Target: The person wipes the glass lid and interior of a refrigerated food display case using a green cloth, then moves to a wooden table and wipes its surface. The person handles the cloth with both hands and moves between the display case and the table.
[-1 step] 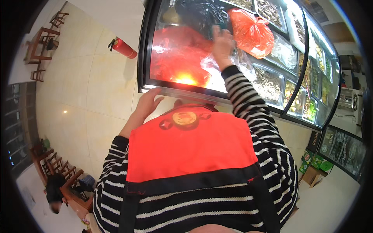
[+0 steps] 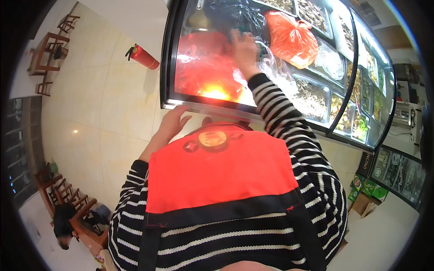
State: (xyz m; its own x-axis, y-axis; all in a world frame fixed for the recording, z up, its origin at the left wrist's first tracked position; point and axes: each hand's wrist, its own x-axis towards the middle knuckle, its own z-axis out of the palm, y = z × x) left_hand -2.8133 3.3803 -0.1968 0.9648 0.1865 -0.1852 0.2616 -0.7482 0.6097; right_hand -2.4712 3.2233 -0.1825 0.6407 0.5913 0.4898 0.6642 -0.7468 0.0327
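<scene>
My right hand [image 2: 246, 53] reaches over the front part of the glass display case [image 2: 214, 100], slightly smeared by motion. Its fingers press down on a dark green, cloth-like thing [image 2: 244, 30], mostly hidden under the hand. Beneath and around it lie a red plastic bag [image 2: 199, 58], a black plastic bag [image 2: 226, 16] and clear plastic film [image 2: 278, 70]. Farther right sits a knotted orange-red bag [image 2: 293, 38]. My left hand [image 2: 172, 123] rests at the case's near left edge, thumb and fingers apart, holding nothing.
Metal trays of food [image 2: 312, 97] fill the case's right side, near a white plastic bag [image 2: 330, 61]. A red fire extinguisher [image 2: 143, 57] stands on the tiled floor to the left. Wooden chairs [image 2: 68, 192] and a seated person [image 2: 64, 221] are at lower left; green boxes [image 2: 368, 189] at right.
My right hand has shifted left over the case, with the dark green thing moving under its fingers. The left hand has stayed at the edge.
</scene>
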